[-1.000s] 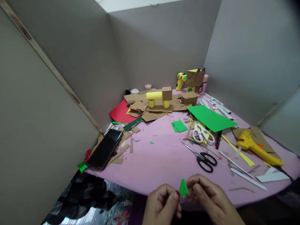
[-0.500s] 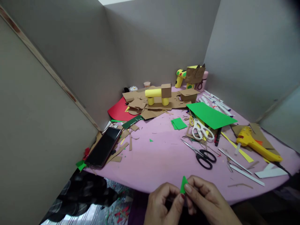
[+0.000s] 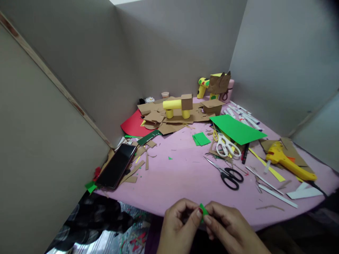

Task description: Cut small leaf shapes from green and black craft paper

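Observation:
A small green paper piece (image 3: 203, 210) is pinched between both hands at the table's front edge. My left hand (image 3: 181, 224) has its thumb and fingertips closed on the left side of it, and my right hand (image 3: 225, 223) grips its right side. The fingertips cover much of the piece. Beyond the hands lie black-handled scissors (image 3: 228, 176), white-handled scissors (image 3: 227, 146) and small green paper squares (image 3: 201, 139). A tiny green scrap (image 3: 170, 158) rests on the pink table (image 3: 164, 190).
A yellow tube figure with a cardboard head (image 3: 173, 104) stands at the back on cardboard. A yellow glue gun (image 3: 290, 163), green sheet (image 3: 237, 129) and markers (image 3: 247, 118) are at right. A phone (image 3: 116, 166) lies at left. Grey panels surround the table.
The green piece has shifted slightly left and tilted the other way, with less of it showing. Both hands have turned their fingertips around it. The view has moved slightly.

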Motion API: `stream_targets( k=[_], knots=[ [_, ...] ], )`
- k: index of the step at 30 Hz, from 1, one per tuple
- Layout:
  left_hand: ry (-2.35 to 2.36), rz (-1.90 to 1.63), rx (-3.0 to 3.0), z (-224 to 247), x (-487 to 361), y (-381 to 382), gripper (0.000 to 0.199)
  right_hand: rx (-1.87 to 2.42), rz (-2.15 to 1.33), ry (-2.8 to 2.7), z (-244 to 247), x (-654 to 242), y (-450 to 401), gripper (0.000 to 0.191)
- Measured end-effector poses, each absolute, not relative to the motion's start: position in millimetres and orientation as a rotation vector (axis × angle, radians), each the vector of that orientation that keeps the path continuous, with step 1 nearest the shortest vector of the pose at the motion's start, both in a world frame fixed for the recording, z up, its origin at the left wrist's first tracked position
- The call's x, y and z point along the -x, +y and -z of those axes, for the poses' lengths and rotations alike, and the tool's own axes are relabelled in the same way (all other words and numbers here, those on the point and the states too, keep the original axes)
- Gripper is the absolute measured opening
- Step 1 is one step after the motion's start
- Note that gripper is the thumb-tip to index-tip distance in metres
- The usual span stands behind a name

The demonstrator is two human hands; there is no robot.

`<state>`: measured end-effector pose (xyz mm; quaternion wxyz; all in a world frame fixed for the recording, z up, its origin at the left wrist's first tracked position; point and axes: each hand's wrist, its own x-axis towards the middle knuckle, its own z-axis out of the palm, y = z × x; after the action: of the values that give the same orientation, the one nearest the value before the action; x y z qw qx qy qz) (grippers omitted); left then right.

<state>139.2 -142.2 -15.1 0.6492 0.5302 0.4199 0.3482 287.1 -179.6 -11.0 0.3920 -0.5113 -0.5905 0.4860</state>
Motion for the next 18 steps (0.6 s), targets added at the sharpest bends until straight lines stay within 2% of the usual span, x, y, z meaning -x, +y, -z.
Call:
stream_targets(
  k=[7,13,18],
  knots=[
    [1.034,-0.917,-1.226,16.7,-139.3,-143.5,0.020,1.309,-1.307,-1.341,11.9,-283.0,-177.9,0.025],
    [0.938,-0.715,-1.190,8.0,-138.0,-135.8,0.025,1.286,-1.312,-1.412,9.4,-288.1,-177.8,0.024],
    [1.083,-0.855,-1.566,10.2,-136.6,-140.4,0.026,1.335,-1.216,-1.532,9.4,-287.7,-178.5,0.025]
  ],
)
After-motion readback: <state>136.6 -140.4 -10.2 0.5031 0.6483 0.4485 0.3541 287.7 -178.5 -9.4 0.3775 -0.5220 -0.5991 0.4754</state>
